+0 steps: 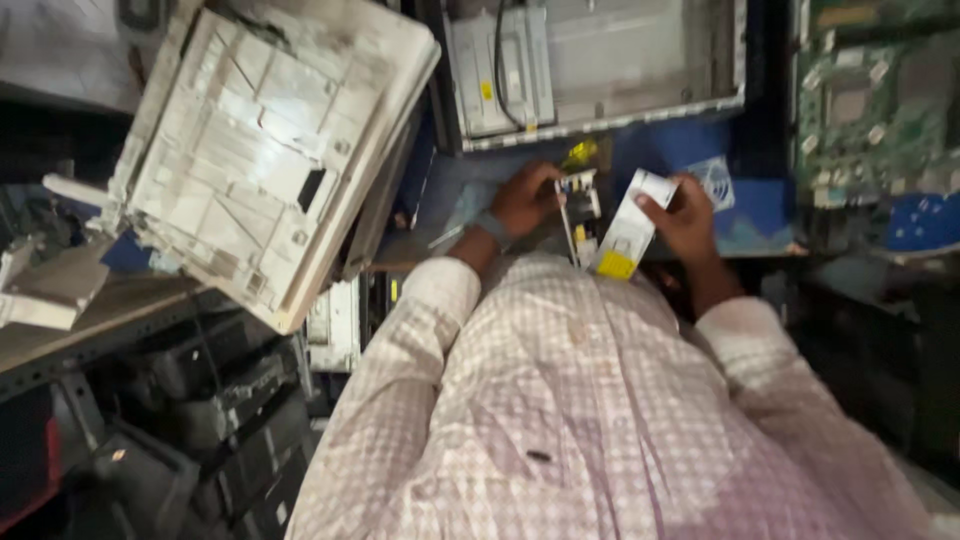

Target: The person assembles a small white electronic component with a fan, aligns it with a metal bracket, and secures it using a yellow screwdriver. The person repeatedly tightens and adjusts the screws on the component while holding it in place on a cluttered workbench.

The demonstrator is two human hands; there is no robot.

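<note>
Circuit board upright, slightly tilted

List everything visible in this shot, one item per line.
Small circuit board: one, white and yellow, centre, held in both hands.
White plastic casing: one, dirty white, upper left, tilted.
Metal chassis: one, grey, top centre.
Green circuit board: one, upper right.
Blue bench surface: behind the hands.
Dark equipment: several pieces, black, lower left.
Checked shirt: one, pale pink and white.
Left hand: on the board's left edge.
Right hand: gripping the board's right side.
</note>
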